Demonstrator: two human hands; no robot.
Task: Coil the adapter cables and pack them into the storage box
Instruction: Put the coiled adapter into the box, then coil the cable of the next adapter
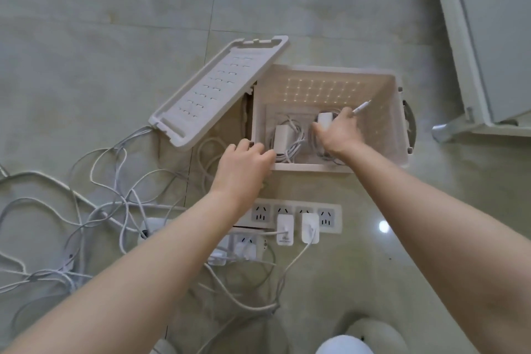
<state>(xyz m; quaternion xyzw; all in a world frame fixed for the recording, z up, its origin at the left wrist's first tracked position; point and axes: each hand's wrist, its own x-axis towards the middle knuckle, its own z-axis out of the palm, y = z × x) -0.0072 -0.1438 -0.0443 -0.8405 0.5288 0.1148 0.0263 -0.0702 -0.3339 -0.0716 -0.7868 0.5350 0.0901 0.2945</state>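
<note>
A white perforated storage box (pixel 382 123) stands open on the tiled floor. Its lid (pixel 218 89) leans against the box's left side. Inside on the left lies a coiled white adapter (pixel 283 136) with its cable. My right hand (pixel 339 132) is inside the box on the right, gripping a second coiled adapter (pixel 324 119), and a cable plug (pixel 361 108) sticks out past my fingers. My left hand (pixel 244 167) rests on the box's near left corner with its fingers curled over the rim.
A tangle of white cables (pixel 86 210) spreads over the floor at left. Two power strips (pixel 298 215) lie in front of the box with several white adapters (pixel 310 228) plugged in. A white cabinet (pixel 488 37) stands at the far right.
</note>
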